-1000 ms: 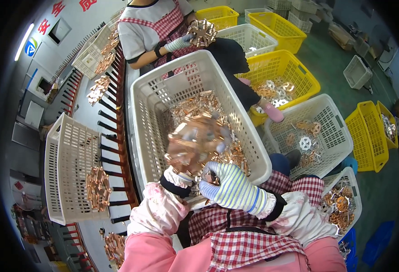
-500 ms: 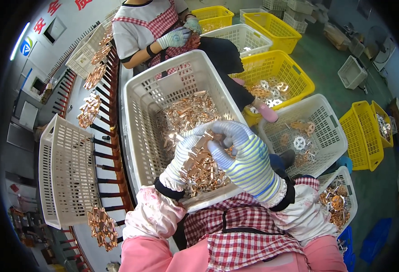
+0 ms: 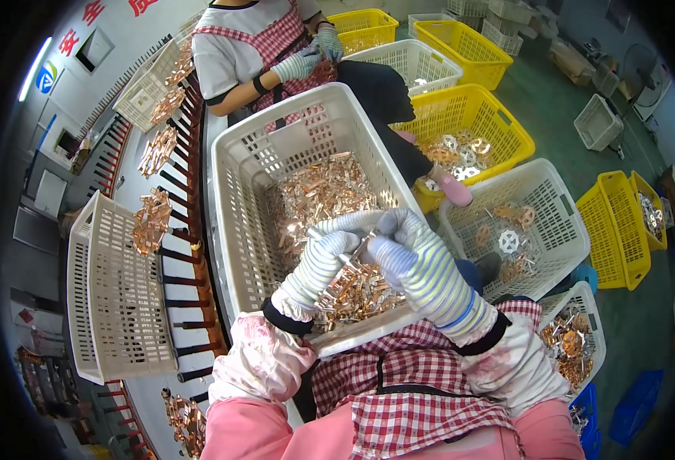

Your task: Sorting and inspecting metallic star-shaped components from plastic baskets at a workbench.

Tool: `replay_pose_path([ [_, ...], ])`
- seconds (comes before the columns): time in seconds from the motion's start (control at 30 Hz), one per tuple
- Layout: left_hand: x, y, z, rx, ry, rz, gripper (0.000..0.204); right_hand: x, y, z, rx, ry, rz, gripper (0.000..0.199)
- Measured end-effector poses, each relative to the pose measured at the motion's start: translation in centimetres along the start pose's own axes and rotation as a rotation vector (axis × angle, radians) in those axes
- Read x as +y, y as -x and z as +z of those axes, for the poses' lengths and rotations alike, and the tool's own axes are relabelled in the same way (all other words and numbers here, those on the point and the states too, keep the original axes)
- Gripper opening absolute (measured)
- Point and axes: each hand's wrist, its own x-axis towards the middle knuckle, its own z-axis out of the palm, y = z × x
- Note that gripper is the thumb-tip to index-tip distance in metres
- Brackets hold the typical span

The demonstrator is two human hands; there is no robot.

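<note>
Both my hands wear striped knit gloves and meet above the near end of a white perforated basket (image 3: 238, 230). My left hand (image 3: 324, 264) is closed, thumb and fingers pinched on a small flat metal piece (image 3: 358, 249) seen nearly edge-on. The bent fingers of my right hand (image 3: 423, 272) close on the other side of that same piece, hiding part of it. Below the hands, many loose copper-coloured metal pieces (image 3: 326, 188) fill the basket's bottom, heaped higher at the near end.
Another person's gloved hands (image 3: 307, 60) are at work beyond the basket. On the left, copper bunches (image 3: 152, 222) hang along a line with black-handled rods (image 3: 188, 307), beside an upright white basket (image 3: 111, 291). Yellow baskets (image 3: 472, 115) and a white basket (image 3: 525, 230) stand right.
The metal piece has turned from showing its broad copper face to nearly edge-on, and my fingers have drawn closer around it. The hanging bunches at left have moved nearer along the line.
</note>
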Motion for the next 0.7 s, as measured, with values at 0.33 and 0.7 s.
replay_pose_path([
  [0.33,1.2,0.8,-2.9,0.063,0.147,0.064,0.044,1.5,1.6,0.7,-0.046,0.770,-0.381,0.010],
  [0.7,-1.8,-0.1,-1.7,-0.192,0.610,-0.087,0.032,4.1,0.1,1.1,0.080,0.405,-0.425,0.029],
])
